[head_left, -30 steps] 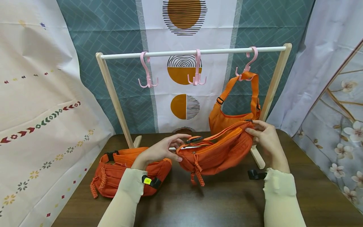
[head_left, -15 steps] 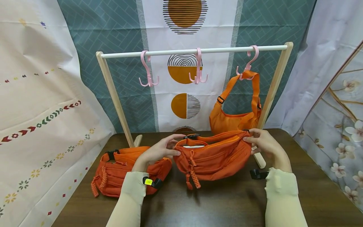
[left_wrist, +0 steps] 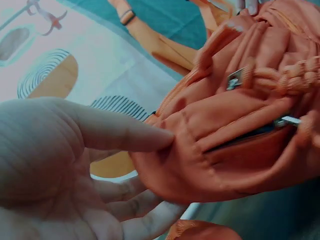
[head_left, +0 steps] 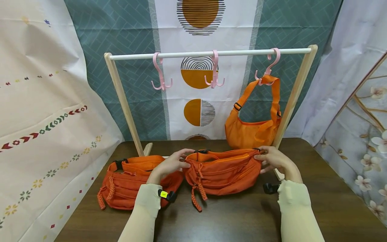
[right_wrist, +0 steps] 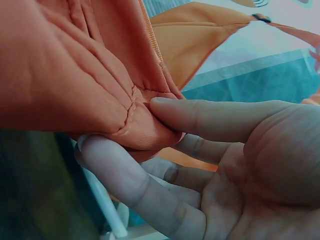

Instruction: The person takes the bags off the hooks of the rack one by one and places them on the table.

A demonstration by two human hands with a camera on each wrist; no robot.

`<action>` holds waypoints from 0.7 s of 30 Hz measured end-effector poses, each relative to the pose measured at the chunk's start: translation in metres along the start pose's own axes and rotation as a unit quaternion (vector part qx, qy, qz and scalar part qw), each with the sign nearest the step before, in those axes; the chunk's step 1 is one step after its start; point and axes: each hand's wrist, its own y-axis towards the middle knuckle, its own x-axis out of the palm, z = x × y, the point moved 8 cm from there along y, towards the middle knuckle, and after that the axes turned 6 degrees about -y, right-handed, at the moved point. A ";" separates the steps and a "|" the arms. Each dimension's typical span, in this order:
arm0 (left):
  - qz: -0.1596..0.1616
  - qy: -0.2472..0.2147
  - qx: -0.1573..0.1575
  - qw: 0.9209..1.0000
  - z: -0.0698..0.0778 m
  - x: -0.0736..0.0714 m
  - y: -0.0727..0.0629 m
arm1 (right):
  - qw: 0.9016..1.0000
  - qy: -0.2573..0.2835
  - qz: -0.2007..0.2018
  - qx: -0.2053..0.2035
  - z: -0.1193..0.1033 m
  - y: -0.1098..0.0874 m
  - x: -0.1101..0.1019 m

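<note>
Between my hands is a rust-orange waist bag (head_left: 222, 176), upright and close over the table, its braided zipper pulls (head_left: 198, 191) dangling at the left end. My left hand (head_left: 173, 165) pinches the bag's left end; in the left wrist view the thumb (left_wrist: 125, 131) lies on the fabric with the fingers behind. At the other end my right hand (head_left: 276, 160) pinches the corner, and the right wrist view shows thumb and fingers (right_wrist: 135, 182) on either side of it. Beside my left forearm lies a second rust-orange waist bag (head_left: 130, 188) with a black buckle.
A rack with a white rod (head_left: 187, 54) and wooden legs stands at the back. Three pink hooks hang from it; the right hook (head_left: 269, 67) carries an orange shoulder bag (head_left: 251, 132). The left hook (head_left: 160, 72) and middle hook (head_left: 215, 70) are bare.
The bag in my hands has come down toward the table and slightly left, turning from a tilt to nearly level. Both hands have lowered with it and keep their grip.
</note>
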 end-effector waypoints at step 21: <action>0.063 0.114 -0.001 0.992 0.002 0.011 0.009 | 0.998 -0.030 -0.037 0.044 0.019 0.001 0.002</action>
